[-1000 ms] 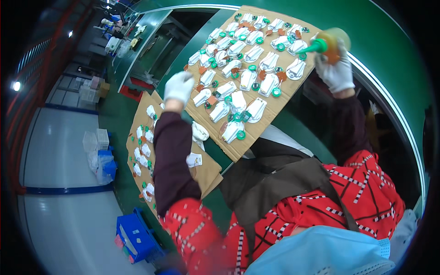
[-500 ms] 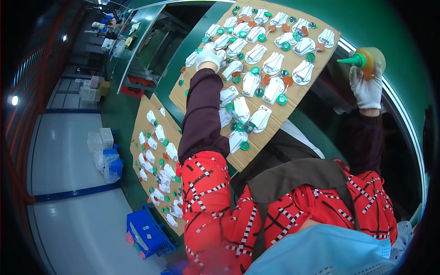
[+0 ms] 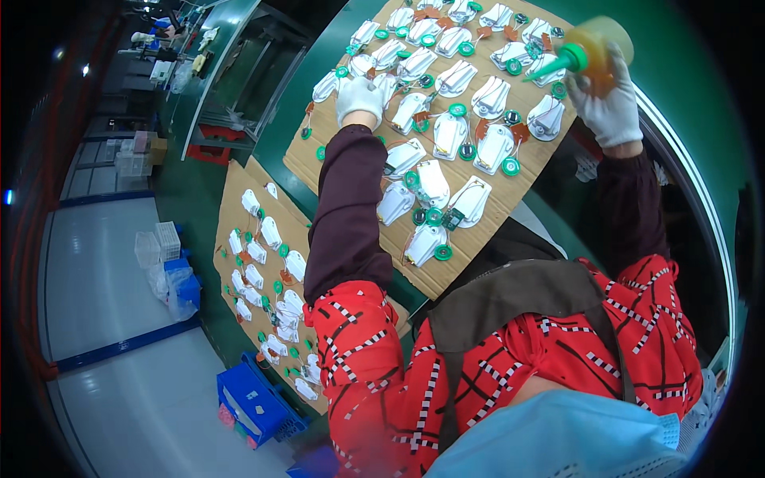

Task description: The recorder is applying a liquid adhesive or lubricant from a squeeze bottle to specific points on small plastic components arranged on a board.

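A cardboard sheet [image 3: 362, 163] lies on the green bench, covered with several white plastic parts [image 3: 449, 134] wired to green round discs [image 3: 510, 166]. My left hand [image 3: 358, 97], in a white glove, rests palm down on the parts near the sheet's far left side. My right hand [image 3: 610, 105], also gloved, grips a yellow squeeze bottle [image 3: 594, 49] with a green nozzle, held above the sheet's right edge. The nozzle points left toward the parts at the far right corner.
A second cardboard sheet [image 3: 231, 195] with more white parts and green discs lies to the left, lower down. A blue bin [image 3: 253, 401] sits on the floor below it. Clear plastic crates [image 3: 156, 243] stand further left. Green benches [image 3: 231, 48] run away behind.
My left hand has slid from the near left of the sheet to its far left part. My right hand with the bottle shifted right, then back up over the sheet's right edge.
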A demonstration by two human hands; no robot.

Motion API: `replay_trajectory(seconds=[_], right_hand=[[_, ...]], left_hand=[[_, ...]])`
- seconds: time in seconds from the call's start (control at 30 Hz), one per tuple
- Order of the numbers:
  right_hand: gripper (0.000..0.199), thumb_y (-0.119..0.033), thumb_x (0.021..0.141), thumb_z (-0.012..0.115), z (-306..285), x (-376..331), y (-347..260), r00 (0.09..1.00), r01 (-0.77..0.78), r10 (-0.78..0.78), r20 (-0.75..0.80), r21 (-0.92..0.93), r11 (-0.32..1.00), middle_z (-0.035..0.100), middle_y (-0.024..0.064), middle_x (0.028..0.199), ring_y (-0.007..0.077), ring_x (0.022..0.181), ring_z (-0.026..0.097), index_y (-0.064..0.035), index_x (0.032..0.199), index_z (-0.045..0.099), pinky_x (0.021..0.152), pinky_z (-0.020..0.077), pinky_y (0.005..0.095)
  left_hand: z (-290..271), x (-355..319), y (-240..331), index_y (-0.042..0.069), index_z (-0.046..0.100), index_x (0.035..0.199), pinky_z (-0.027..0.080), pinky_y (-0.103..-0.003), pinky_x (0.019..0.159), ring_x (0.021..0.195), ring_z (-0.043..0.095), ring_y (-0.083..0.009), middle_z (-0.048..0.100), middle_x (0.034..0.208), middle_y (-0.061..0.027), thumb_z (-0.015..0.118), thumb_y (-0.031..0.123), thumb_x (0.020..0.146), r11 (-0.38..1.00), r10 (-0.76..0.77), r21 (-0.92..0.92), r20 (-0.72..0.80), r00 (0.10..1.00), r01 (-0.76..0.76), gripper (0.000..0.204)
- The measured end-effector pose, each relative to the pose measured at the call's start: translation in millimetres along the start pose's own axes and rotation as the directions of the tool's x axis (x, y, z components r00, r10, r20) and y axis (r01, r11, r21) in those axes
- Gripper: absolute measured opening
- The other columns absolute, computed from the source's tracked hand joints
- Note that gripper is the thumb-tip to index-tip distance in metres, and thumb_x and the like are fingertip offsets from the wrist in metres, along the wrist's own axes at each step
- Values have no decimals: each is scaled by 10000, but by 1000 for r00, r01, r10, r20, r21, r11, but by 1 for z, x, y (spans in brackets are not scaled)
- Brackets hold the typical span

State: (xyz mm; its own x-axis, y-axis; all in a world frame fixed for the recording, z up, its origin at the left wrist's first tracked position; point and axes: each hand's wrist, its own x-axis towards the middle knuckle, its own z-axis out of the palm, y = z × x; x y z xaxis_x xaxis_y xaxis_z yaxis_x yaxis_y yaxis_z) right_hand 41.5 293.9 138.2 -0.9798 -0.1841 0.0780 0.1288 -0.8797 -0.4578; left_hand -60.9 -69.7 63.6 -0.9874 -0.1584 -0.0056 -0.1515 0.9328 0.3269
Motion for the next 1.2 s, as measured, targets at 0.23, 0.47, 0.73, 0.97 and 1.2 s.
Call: replay_trajectory(seconds=[0.23,0.47,0.73,0.97,1.2], right_hand=[[329,-294,894,608,97,61,55,997,-46,69,31,-481,875,633,47,981,155,767,596,-79,1137,556,620,479,261],[281,-230,819,694,78,130,124,989,82,60,133,-847,526,646,19,833,81,636,564,-47,1023,636,534,456,220],[329,-212,782,707,70,127,128,987,145,10,163,-905,399,678,49,910,131,786,636,-34,1052,646,689,514,270],[420,-209,716,747,71,134,165,990,138,-67,122,-930,339,679,84,964,149,855,640,-14,1075,644,762,518,292],[522,-121,738,727,49,138,167,978,199,-31,206,-877,438,622,109,1126,189,1017,594,13,1207,541,874,484,312]], left_hand=[[-4,12,-11,100,716,915,491,-361,842,922,653,-292,688,935,-151,672,226,689,996,78,-41,-60,995,-80,263],[-9,14,-39,-8,675,990,544,-293,669,711,671,-182,691,862,-121,678,90,755,927,-37,-354,240,970,123,255],[-12,12,-12,-37,666,958,515,-274,587,632,632,-159,672,777,-109,641,98,795,690,-18,-658,400,916,301,213],[-16,6,-33,-38,685,870,501,-273,590,622,623,-152,682,765,-103,650,96,770,781,-44,-570,359,932,256,172],[-11,4,-19,-12,706,837,516,-269,622,629,633,-138,686,732,-76,662,141,752,716,-17,-637,394,919,286,180]])
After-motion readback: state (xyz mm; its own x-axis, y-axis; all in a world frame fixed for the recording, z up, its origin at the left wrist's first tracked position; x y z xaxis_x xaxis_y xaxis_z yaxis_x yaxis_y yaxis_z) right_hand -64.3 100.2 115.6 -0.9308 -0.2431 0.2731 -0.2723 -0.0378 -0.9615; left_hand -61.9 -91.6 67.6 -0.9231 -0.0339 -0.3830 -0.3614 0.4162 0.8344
